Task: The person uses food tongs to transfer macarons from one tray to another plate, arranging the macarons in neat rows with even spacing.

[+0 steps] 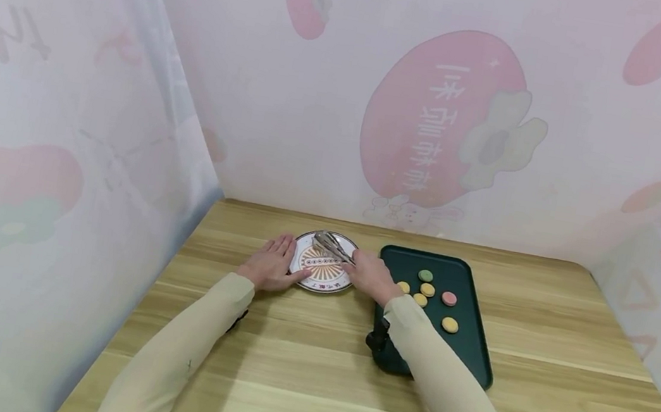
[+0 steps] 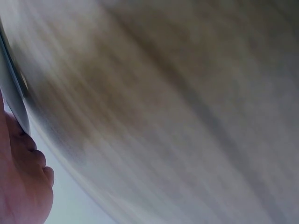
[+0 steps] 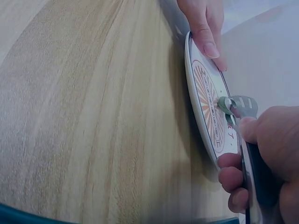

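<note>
A white plate (image 1: 302, 279) with an orange ray pattern and dark rim lies on the wooden table. My left hand (image 1: 272, 265) rests at its left edge, fingers straight along the rim and thumb reaching to the lower rim. In the right wrist view that thumb (image 3: 205, 39) lies on the plate's edge. My right hand (image 1: 370, 274) grips metal tongs (image 1: 334, 246) with a dark handle, fingers curled round them. The tongs' slotted head is over the plate, with a small greenish round piece (image 3: 226, 104), like a macaron, at its tips.
Right of the plate stands a dark green tray (image 1: 468, 355), partly under my right forearm. On it are several yellow macarons (image 1: 449, 325), a pink macaron (image 1: 449, 298) and a green macaron (image 1: 425, 276). A printed curtain (image 1: 317, 126) closes off the table's back and sides.
</note>
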The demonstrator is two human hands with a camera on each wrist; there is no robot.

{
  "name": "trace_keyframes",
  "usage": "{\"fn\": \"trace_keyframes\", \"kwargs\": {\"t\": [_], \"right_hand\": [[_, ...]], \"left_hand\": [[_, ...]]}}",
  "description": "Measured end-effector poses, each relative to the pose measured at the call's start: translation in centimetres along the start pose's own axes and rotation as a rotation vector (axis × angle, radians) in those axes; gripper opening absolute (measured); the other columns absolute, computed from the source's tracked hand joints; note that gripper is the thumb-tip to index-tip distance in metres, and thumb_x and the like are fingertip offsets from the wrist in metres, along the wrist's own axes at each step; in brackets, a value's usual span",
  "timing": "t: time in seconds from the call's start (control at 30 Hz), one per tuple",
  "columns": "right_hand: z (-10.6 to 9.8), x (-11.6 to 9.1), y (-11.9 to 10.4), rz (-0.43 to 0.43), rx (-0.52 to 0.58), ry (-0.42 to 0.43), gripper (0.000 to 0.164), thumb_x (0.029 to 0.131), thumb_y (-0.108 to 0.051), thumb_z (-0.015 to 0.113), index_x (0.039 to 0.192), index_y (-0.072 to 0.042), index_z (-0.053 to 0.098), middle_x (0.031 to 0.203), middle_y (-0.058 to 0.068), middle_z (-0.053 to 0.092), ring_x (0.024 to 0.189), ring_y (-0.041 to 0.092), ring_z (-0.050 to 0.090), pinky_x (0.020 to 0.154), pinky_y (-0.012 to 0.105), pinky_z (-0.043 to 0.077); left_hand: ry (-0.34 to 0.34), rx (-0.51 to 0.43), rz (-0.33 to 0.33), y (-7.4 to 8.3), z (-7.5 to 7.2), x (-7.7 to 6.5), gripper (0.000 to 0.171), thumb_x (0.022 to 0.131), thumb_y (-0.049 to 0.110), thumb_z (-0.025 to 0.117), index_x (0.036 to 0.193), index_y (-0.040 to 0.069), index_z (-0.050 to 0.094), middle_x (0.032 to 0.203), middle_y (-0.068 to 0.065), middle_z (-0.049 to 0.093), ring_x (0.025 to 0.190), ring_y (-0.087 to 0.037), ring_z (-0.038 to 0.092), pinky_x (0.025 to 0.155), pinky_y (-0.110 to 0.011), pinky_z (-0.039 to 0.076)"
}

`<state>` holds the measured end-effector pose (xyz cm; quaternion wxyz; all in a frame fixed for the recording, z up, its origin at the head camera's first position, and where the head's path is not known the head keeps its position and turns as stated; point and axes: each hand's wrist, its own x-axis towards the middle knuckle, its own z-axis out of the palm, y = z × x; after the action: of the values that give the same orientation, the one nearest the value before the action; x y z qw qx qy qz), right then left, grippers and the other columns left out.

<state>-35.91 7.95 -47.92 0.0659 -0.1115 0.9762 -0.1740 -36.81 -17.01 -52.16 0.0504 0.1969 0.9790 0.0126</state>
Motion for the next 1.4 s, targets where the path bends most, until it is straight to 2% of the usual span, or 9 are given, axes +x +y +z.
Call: {"fn": "trace_keyframes", "kwargs": {"t": [0.2, 0.4, 0.57, 0.9, 1.4], "right_hand": [[-0.4, -0.4, 0.2, 0.005, 0.016, -0.015, 0.034, 0.1, -0.038, 0.056, 0.108, -0.006, 0.062, 0.084, 0.006, 0.058, 0.067, 0.019, 0.056, 0.053, 0.028, 0.04], [-1.2, -1.0, 0.8, 0.008, 0.014, -0.004, 0.037, 0.1, -0.04, 0.054, 0.11, -0.006, 0.063, 0.082, 0.005, 0.058, 0.068, 0.02, 0.056, 0.053, 0.028, 0.04], [-2.0, -1.7, 1.7, 0.006, 0.058, 0.002, 0.033, 0.1, -0.039, 0.054, 0.101, -0.007, 0.062, 0.076, 0.006, 0.057, 0.062, 0.018, 0.056, 0.049, 0.026, 0.039], [-3.5, -3.2, 2.9, 0.024, 0.108, 0.01, 0.033, 0.099, -0.04, 0.055, 0.099, -0.007, 0.06, 0.076, 0.007, 0.06, 0.059, 0.018, 0.059, 0.048, 0.026, 0.045], [-3.7, -4.7, 5.2, -0.001, 0.066, 0.042, 0.035, 0.099, -0.042, 0.055, 0.098, -0.007, 0.059, 0.069, 0.005, 0.054, 0.052, 0.018, 0.053, 0.044, 0.026, 0.039]], "left_hand": [[-0.004, -0.004, -0.005, 0.1, -0.1, 0.0, 0.105, 0.092, 0.078, 0.02, 0.155, -0.005, 0.012, 0.163, -0.024, 0.012, 0.152, -0.035, 0.013, 0.124, -0.047, 0.016], [-0.005, 0.003, -0.006, 0.1, -0.1, 0.1, 0.105, 0.091, 0.078, 0.02, 0.155, -0.005, 0.012, 0.163, -0.023, 0.012, 0.152, -0.035, 0.013, 0.124, -0.047, 0.016], [-0.008, 0.009, -0.009, 0.1, -0.1, 0.2, 0.105, 0.092, 0.078, 0.021, 0.155, -0.005, 0.013, 0.163, -0.023, 0.012, 0.152, -0.035, 0.013, 0.125, -0.047, 0.016], [-0.014, 0.002, -0.01, 0.1, 0.0, 0.4, 0.103, 0.093, 0.076, 0.024, 0.155, -0.005, 0.012, 0.163, -0.023, 0.012, 0.153, -0.035, 0.012, 0.125, -0.048, 0.015], [-0.029, 0.005, -0.02, 0.2, -0.5, 0.3, 0.104, 0.092, 0.078, 0.022, 0.155, -0.005, 0.011, 0.163, -0.023, 0.01, 0.153, -0.034, 0.01, 0.125, -0.047, 0.014]]}}
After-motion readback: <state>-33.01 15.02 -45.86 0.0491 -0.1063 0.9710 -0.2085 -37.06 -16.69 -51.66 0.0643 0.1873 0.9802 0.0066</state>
